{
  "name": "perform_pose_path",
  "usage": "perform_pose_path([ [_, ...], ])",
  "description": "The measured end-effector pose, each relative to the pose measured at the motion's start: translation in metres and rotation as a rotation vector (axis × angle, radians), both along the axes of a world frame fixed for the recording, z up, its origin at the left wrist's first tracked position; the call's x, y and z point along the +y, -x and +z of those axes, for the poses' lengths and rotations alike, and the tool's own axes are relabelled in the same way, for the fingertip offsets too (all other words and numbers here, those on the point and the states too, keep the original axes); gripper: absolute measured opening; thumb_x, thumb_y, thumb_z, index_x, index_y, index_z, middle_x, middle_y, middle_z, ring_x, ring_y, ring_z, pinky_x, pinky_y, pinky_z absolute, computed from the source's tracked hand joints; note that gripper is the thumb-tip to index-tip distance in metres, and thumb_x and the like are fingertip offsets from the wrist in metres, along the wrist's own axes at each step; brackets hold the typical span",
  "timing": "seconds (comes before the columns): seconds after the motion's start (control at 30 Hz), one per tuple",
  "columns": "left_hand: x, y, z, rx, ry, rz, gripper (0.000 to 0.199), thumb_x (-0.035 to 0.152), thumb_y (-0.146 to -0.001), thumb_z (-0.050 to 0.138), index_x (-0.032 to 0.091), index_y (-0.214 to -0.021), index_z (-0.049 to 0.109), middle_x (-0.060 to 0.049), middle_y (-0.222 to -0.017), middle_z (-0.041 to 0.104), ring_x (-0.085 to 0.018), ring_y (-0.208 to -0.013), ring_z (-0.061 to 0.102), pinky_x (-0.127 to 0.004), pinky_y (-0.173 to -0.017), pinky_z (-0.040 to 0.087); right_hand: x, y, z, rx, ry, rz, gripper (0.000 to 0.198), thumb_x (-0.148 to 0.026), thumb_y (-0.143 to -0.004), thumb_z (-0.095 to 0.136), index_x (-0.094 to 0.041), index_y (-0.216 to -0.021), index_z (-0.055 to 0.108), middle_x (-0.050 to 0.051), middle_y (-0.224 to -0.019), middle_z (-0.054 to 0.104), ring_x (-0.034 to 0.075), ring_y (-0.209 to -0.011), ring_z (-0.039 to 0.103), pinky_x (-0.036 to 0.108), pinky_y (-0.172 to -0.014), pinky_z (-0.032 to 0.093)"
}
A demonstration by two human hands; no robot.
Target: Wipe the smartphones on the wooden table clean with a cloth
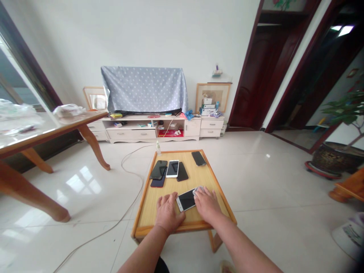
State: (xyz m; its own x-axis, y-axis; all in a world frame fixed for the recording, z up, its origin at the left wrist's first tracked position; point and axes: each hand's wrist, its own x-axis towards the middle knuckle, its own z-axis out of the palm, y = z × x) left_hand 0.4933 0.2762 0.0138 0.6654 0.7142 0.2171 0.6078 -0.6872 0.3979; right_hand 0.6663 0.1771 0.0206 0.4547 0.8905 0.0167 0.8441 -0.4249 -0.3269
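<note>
A white smartphone with a dark screen (pixel 186 200) lies slantwise near the front of a small wooden table (pixel 148 212). My left hand (pixel 167 213) grips its left end, thumb at the near edge and fingers at the far one. Over the phone's right end, my right hand (pixel 207 204) presses a pale, thin cloth or wipe (pixel 196 190), mostly hidden by the fingers. Farther back lie a second white phone (pixel 172 169), a black phone (pixel 183 172) and another black phone (pixel 159 169) overlapping a dark blue one (pixel 157 183). One more dark phone (pixel 198 159) rests at the back right.
By the table's back left corner stands a small clear bottle (pixel 158 148). A cable (pixel 127 206) runs across the tiled floor. A larger wooden table (pixel 93 140) is at left, a low white cabinet (pixel 133 134) by the wall, and a potted plant (pixel 337 159) at right.
</note>
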Motion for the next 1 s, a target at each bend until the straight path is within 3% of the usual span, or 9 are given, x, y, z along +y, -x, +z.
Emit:
perform_pose_path([
  [0.1, 0.0, 0.0, 0.0, -0.003, 0.003, 0.005, 0.063, 0.033, -0.064, 0.066, 0.025, -0.124, 0.049, -0.007, -0.122, 0.064, -0.028, -0.12, 0.051, -0.043, -0.113, 0.018, 0.001, -0.01, -0.001, -0.004, 0.006, -0.009, 0.045, -0.034, -0.1, 0.031, -0.026, -0.138, 0.055, 0.004, -0.149, 0.048, 0.03, -0.145, 0.026, 0.056, -0.116, 0.012],
  [0.33, 0.002, -0.002, -0.002, -0.001, 0.007, 0.014, 0.062, 0.033, -0.064, 0.066, 0.026, -0.123, 0.049, -0.007, -0.12, 0.065, -0.027, -0.118, 0.052, -0.043, -0.113, 0.019, -0.03, -0.008, -0.005, -0.021, 0.035, 0.008, 0.044, -0.038, -0.098, 0.034, -0.028, -0.13, 0.062, 0.004, -0.14, 0.057, 0.032, -0.143, 0.029, 0.056, -0.115, 0.014],
  [0.57, 0.001, -0.003, 0.0, 0.02, 0.015, 0.024, 0.062, 0.033, -0.063, 0.066, 0.026, -0.122, 0.05, -0.007, -0.123, 0.064, -0.027, -0.121, 0.051, -0.043, -0.114, 0.018, 0.009, -0.02, -0.001, -0.019, 0.002, -0.049, 0.042, -0.033, -0.1, 0.033, -0.025, -0.13, 0.061, 0.007, -0.142, 0.055, 0.031, -0.144, 0.028, 0.054, -0.114, 0.016],
  [0.63, 0.001, -0.003, -0.001, 0.012, 0.008, 0.02, 0.062, 0.032, -0.063, 0.067, 0.026, -0.123, 0.049, -0.007, -0.124, 0.064, -0.027, -0.122, 0.05, -0.043, -0.114, 0.018, 0.015, -0.009, -0.001, -0.01, -0.017, -0.045, 0.043, -0.034, -0.1, 0.033, -0.023, -0.132, 0.059, 0.008, -0.144, 0.053, 0.031, -0.144, 0.027, 0.054, -0.114, 0.015],
  [0.73, 0.001, -0.004, -0.003, -0.007, -0.004, 0.012, 0.059, 0.035, -0.068, 0.065, 0.025, -0.124, 0.049, -0.007, -0.124, 0.064, -0.026, -0.122, 0.051, -0.043, -0.113, 0.02, 0.012, 0.019, -0.002, 0.024, -0.073, 0.09, 0.042, -0.036, -0.1, 0.034, -0.024, -0.133, 0.058, 0.008, -0.145, 0.052, 0.029, -0.141, 0.033, 0.052, -0.115, 0.014],
  [0.87, 0.001, -0.004, -0.005, -0.034, -0.017, 0.006, 0.055, 0.036, -0.072, 0.062, 0.025, -0.124, 0.049, -0.007, -0.124, 0.064, -0.026, -0.123, 0.051, -0.043, -0.112, 0.021, 0.009, 0.039, -0.001, 0.083, -0.158, 0.227, 0.029, -0.03, -0.095, 0.044, -0.024, -0.111, 0.068, 0.006, -0.126, 0.066, 0.022, -0.121, 0.053, 0.041, -0.113, 0.023],
  [1.0, -0.001, -0.004, -0.001, -0.004, -0.004, 0.015, 0.062, 0.034, -0.066, 0.067, 0.026, -0.124, 0.05, -0.008, -0.126, 0.062, -0.028, -0.124, 0.05, -0.044, -0.113, 0.02, 0.018, 0.026, 0.0, 0.202, -0.269, 0.041, 0.019, -0.017, -0.084, 0.049, -0.023, -0.083, 0.068, 0.004, -0.097, 0.071, 0.02, -0.099, 0.06, 0.029, -0.091, 0.041],
])
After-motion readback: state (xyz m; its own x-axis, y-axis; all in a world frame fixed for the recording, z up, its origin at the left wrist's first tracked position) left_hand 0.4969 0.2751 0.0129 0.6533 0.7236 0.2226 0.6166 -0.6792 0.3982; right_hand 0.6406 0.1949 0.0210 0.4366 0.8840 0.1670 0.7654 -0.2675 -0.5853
